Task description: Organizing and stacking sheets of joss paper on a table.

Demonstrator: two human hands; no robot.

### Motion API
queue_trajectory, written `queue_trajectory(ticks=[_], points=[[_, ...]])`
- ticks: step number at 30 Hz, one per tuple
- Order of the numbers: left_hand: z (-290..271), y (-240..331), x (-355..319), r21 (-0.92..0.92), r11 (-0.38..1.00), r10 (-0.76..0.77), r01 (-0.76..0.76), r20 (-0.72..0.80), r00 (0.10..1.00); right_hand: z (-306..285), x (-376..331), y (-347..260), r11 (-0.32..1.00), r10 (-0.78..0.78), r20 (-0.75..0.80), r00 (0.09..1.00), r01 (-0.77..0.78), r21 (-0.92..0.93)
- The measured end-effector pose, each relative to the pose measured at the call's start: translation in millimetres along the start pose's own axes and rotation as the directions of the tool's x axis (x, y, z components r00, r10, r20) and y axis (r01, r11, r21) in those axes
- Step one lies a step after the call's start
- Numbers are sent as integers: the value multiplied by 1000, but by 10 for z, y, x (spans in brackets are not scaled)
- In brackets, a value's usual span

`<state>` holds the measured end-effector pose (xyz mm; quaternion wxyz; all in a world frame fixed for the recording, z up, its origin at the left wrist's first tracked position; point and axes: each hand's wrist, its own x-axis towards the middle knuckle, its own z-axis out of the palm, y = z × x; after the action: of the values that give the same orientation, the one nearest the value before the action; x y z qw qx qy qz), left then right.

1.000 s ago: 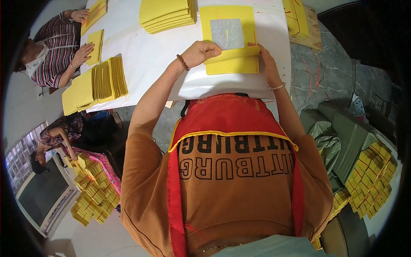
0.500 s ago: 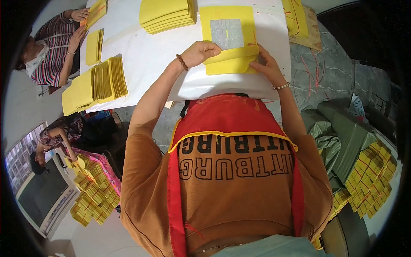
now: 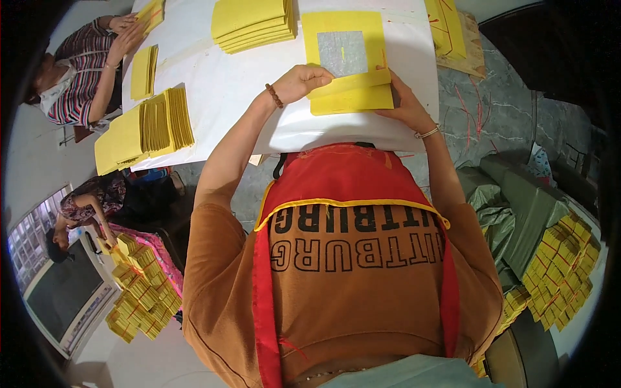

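On the white table in front of me lies a sheet of yellow joss paper [image 3: 313, 42] with a silver foil square [image 3: 343, 52]. Its near part is folded over in a band. My left hand [image 3: 301, 82] is closed, pinching the left end of the fold between thumb and fingers. At the right end, my right hand [image 3: 409, 108] grips the paper's edge, fingers at the fold and thumb by the near right corner. Some of its fingertips are hidden by the paper.
Folded yellow stacks [image 3: 253, 26] stand at the far middle, with more bundles [image 3: 155, 126] at the left edge. A co-worker's hands [image 3: 126, 39] work at the far left; another person [image 3: 87, 207] is behind. Tied bundles [image 3: 559, 271] are piled at right.
My right thumb has slid slightly nearer along the paper's right edge, and the folded band has shifted a little. My left hand keeps its pinch. The co-worker's near hand has moved up toward their packet.
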<state>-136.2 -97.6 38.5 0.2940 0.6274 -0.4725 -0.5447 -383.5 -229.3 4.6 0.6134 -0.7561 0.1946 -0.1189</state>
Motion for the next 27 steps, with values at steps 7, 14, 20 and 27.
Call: queue_trajectory(ticks=[7,14,20,27], points=[[-16,-32,-2,-70,997,34,-32,34,999,13,-7,-54,1000,4,-5,1000,-4,31],[90,-18,-76,30,997,77,-75,-55,996,33,-13,-93,999,16,-8,1000,-16,31],[246,-78,-124,380,807,530,-451,-132,838,31,-22,-59,997,27,-8,1000,-27,75],[289,-66,-199,558,643,624,-524,15,781,34,-12,49,996,-44,-27,999,46,79]])
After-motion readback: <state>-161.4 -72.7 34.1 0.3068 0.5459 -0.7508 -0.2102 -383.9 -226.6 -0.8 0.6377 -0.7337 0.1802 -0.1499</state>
